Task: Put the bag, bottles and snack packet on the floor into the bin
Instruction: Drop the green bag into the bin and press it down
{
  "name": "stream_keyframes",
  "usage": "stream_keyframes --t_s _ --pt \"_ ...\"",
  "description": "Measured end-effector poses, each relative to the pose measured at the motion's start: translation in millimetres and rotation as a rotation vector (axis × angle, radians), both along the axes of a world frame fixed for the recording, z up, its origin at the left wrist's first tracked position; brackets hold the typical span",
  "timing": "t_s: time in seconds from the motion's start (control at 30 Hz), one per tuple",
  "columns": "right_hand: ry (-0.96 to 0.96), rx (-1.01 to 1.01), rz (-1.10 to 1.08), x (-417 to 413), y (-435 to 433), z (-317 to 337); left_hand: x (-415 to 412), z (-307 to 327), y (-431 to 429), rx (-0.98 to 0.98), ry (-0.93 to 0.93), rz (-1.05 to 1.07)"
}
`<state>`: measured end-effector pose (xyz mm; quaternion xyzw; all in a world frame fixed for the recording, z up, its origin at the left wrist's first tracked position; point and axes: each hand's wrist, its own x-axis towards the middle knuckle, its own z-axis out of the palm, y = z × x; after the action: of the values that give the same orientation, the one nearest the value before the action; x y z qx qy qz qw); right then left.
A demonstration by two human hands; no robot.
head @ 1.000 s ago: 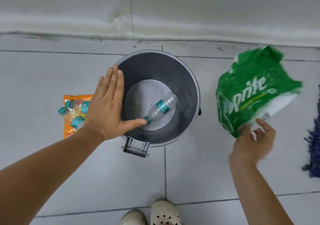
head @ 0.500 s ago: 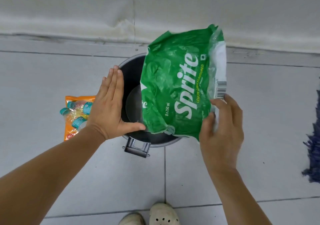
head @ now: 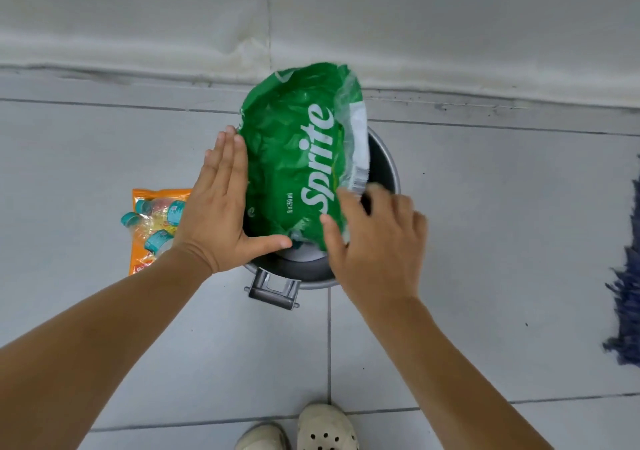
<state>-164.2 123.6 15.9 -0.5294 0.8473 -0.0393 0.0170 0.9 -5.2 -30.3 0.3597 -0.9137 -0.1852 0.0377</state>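
A green Sprite bag stands tilted in the mouth of the grey metal bin, its lower end inside and its top sticking out over the far rim. My right hand is at the bag's lower right corner, blurred, fingers spread, thumb against the green plastic. My left hand lies flat and open on the bin's left rim, thumb across the opening. Left of the bin, small clear bottles with teal labels lie on an orange snack packet on the floor. The bag hides the inside of the bin.
A metal latch juts from the bin's near side. A blue mop head lies at the right edge. A white wall base runs behind the bin. My pale shoes stand on grey tiles below.
My right hand carried the green bag from the right over the bin and lowered it into the opening, and its fingers have spread. My left hand stayed on the rim.
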Motion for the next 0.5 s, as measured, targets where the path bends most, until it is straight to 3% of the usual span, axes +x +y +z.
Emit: stream_keyframes --t_s 0.07,0.33,0.5 --pt "0.048 -0.077 -0.027 -9.4 8.4 -3.7 0.3 -1.0 -0.2 -0.009 -0.001 -0.001" --pt "0.037 -0.049 0.058 -34.4 -10.6 -37.5 0.6 -3.6 -0.4 -0.031 -0.001 0.008" --pt "-0.048 0.058 0.056 -31.8 -23.4 -45.9 1.0 -4.5 0.0 -0.055 -0.012 0.001"
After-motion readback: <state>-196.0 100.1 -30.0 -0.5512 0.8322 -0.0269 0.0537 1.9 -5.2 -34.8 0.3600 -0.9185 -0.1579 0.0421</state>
